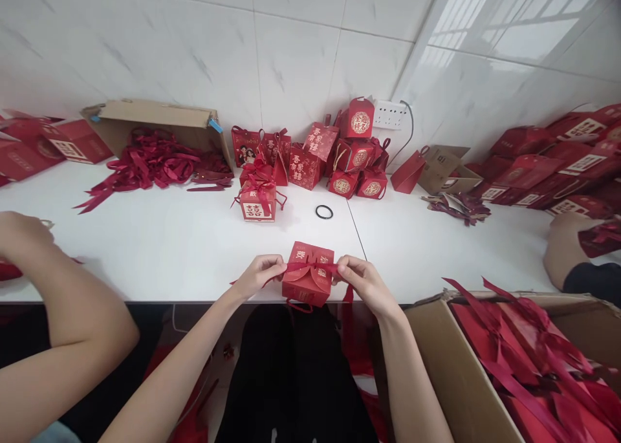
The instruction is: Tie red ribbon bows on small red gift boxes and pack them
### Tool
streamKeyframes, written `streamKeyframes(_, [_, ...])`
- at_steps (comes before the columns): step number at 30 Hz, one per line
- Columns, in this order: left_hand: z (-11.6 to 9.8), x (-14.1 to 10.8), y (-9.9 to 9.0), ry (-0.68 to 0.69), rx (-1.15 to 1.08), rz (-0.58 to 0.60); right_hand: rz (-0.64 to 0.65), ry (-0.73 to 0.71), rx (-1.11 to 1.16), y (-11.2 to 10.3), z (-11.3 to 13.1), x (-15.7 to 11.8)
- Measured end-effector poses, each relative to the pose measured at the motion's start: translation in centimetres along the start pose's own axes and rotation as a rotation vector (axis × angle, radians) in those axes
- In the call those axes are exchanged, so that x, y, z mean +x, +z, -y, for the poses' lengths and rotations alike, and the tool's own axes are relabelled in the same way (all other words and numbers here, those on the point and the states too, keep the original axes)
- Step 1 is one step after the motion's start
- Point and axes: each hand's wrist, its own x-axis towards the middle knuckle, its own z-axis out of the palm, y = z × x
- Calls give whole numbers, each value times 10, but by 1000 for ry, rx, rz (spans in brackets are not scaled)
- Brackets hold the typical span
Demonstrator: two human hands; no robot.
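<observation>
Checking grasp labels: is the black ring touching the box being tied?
No, the black ring lies alone on the white table, well apart from the red box that the left hand and right hand hold by its ribbon.

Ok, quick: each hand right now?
Left hand: closed, pinching the red satin ribbon across the small red paper gift box.
Right hand: closed on the same ribbon.

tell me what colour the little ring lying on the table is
Black ring, clearest in the head view.
</observation>
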Motion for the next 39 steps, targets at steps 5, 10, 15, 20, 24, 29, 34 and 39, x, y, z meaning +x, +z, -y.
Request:
streamKeyframes(5, [-21, 2, -7, -23, 171, 80, 39, -78, -12, 14, 25, 3])
streamKeyframes(10, [-49, -3, -9, 18, 362, 85, -29, -144, -16, 33, 12, 23])
streamKeyframes(15, [-78, -7, -10, 149, 780, 178, -190, -211, -54, 47, -6, 32])
streamKeyframes(20, [-89, -3, -9, 239, 1052, 198, -219, -307, -187, 50, -10, 33])
streamKeyframes(24, [-94, 2, -7, 329, 1074, 206, -215, -322, -220, 51, -12, 34])
streamKeyframes(29, [-104, 7, 0, 355, 1178, 260, -265, -259, -103, 54, -12, 35])
streamKeyframes(34, [-108, 14, 9, 390, 1114, 281, -216, -228, -152, 53, -8, 34])
streamKeyframes(39, [-111, 25, 17, 395, 966, 322, -204, -236, -291, 52, -4, 34])
